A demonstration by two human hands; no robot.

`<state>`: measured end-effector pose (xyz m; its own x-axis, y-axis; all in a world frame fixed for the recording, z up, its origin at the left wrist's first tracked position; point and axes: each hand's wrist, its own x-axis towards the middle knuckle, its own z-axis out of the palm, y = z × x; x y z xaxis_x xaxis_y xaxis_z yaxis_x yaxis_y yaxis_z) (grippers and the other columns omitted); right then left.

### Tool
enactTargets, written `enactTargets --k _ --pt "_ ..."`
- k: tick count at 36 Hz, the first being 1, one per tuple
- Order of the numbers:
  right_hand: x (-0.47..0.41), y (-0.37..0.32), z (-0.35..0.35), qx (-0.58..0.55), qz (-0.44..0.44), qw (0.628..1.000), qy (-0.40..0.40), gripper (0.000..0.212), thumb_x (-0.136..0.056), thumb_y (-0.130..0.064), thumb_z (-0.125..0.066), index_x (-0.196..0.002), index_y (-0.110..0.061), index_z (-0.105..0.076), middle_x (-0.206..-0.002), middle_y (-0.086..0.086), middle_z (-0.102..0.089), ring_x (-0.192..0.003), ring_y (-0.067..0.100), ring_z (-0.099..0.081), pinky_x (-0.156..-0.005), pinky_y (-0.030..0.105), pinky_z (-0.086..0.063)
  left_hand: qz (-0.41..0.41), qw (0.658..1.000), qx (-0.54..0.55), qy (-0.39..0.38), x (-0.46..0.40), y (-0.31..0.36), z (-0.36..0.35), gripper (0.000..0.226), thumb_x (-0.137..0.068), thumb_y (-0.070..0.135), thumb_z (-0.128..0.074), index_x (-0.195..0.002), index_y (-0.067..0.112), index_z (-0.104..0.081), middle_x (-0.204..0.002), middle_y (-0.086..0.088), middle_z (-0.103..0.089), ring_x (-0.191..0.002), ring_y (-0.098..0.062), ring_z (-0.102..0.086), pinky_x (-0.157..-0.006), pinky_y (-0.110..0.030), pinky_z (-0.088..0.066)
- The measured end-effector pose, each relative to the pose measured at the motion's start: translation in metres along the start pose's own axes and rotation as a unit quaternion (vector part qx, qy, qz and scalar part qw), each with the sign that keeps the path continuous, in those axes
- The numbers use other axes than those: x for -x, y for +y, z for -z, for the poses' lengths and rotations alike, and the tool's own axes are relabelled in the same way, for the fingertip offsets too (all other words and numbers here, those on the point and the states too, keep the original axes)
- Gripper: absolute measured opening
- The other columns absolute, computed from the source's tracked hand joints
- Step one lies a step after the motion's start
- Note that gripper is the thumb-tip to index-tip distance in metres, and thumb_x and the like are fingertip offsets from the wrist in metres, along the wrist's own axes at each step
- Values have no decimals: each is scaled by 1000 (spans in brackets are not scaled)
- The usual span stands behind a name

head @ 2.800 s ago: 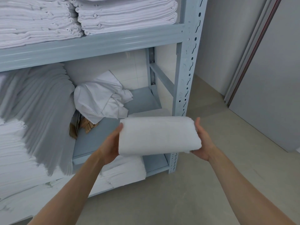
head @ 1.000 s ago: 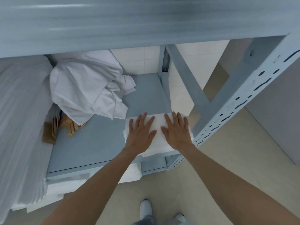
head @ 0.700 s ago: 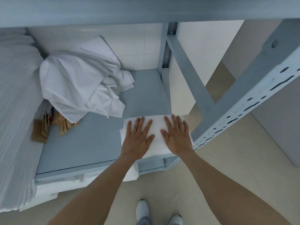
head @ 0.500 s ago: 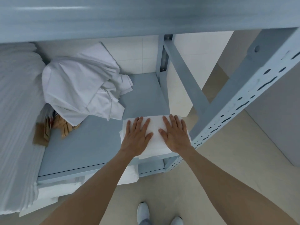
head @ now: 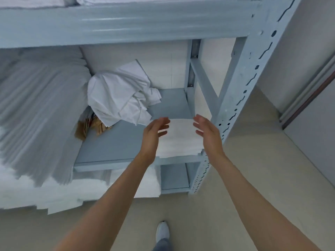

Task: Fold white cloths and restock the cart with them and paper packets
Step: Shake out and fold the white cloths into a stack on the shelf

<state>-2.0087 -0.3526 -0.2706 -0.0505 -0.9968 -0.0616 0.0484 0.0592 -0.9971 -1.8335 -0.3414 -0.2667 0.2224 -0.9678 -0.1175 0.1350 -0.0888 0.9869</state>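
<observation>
Here the folded cloth (head: 179, 140) lay flat at the front right corner of the middle shelf (head: 116, 145), its front edge reaching the shelf lip. Both hands hovered above it, palms facing each other, fingers straight and relaxed, gripping nothing: the left hand (head: 154, 133) at the cloth's 9 o'clock side, the right hand (head: 208, 133) at its 3 o'clock side. Whether either hand touched the cloth could not be told.

On the same shelf, at 11 o'clock from the cloth, sat a crumpled white sheet (head: 121, 98), apart from it with bare shelf between. Brown paper packets (head: 90, 125) leaned just under the sheet's left edge, at 9 o'clock from the cloth. Farther left, a blurred stack (head: 39, 109) of white linen filled the shelf's left part.

The lower shelf (head: 174, 176) held more white cloths (head: 90, 189) across its left and middle. The upper shelf carried white linen (head: 36, 1), barely in view. A post (head: 241, 87) with slots stood at 3 o'clock. A shoe (head: 162, 232) showed on the floor (head: 253, 160) at 6 o'clock.
</observation>
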Motion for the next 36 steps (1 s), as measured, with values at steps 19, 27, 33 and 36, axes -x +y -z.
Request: enactTargets --k 19,27,33,36 --pt "150 -45 56 -93 5 996 -9 23 -100 -33 -53 -110 -22 -71 -114 -5 -73 -109 12 -67 -102 42 -51 -116 986 109 43 184 35 12 36 -94 29 -49 -115 9 -70 -116 -10 -72 -111 -26 -66 -92 -37 -52" --pt "163 -40 54 -91 1 996 0 24 -99 -31 -55 -111 -20 -71 -113 -3 -74 -106 13 -68 -100 41 -52 -113 987 104 53 201 26 14 34 -95 24 -50 -114 6 -71 -113 -10 -73 -108 -27 -68 -94 -41 -53" --pt "161 -37 59 -137 -10 990 20 25 -98 -29 -55 -111 -17 -73 -109 0 -75 -103 16 -71 -95 38 -55 -92 984 143 57 208 22 6 36 -93 25 -51 -115 3 -68 -115 -13 -72 -110 -30 -67 -96 -45 -53" --pt "158 -34 61 -137 -11 990 20 25 -99 -29 -55 -111 -17 -72 -110 0 -75 -104 16 -70 -95 39 -55 -76 979 183 48 209 18 -3 37 -91 27 -50 -115 5 -67 -117 -14 -71 -111 -31 -66 -98 -46 -52"
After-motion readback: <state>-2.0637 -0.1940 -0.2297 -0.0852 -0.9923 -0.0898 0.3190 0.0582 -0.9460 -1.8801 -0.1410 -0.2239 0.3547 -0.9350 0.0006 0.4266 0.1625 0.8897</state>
